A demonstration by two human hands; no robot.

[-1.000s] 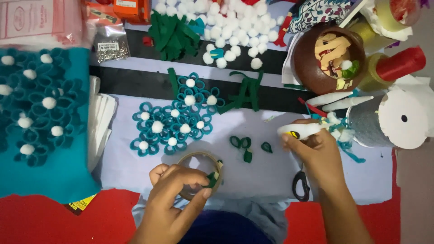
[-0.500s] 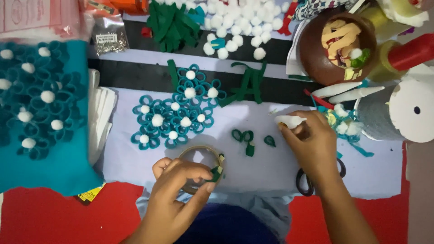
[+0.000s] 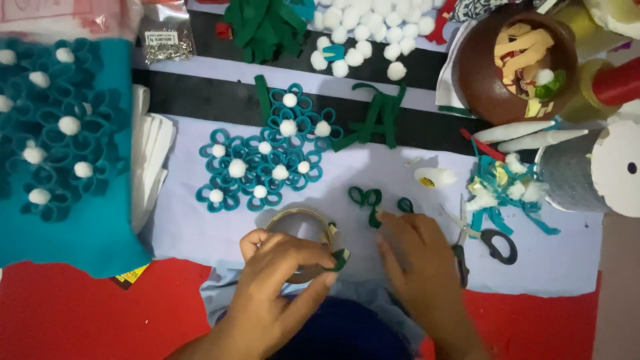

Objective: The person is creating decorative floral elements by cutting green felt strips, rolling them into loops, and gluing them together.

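Note:
My left hand [image 3: 280, 280] grips a wooden ring [image 3: 301, 217] with a small green felt piece [image 3: 341, 259] pinched at its edge between thumb and forefinger. My right hand [image 3: 417, 260] lies flat, fingers apart, fingertips touching green felt loops [image 3: 367, 198] on the pale sheet. A further green loop [image 3: 405, 205] lies just beyond it. A small white glue bottle [image 3: 435, 177] lies on the sheet, apart from the hand. A cluster of teal felt flowers with white pompom centres [image 3: 267, 160] sits above the ring.
Black-handled scissors [image 3: 490, 243] lie right of my right hand. A brown bowl of scraps [image 3: 517, 63], white pompoms [image 3: 357, 33], green felt strips [image 3: 377, 120], a white spool [image 3: 617, 167] and a teal felt panel with flowers [image 3: 60, 133] surround the work area.
My right hand set the white glue bottle down on the sheet and moved down-left to the green felt loops. The left hand kept hold of the ring.

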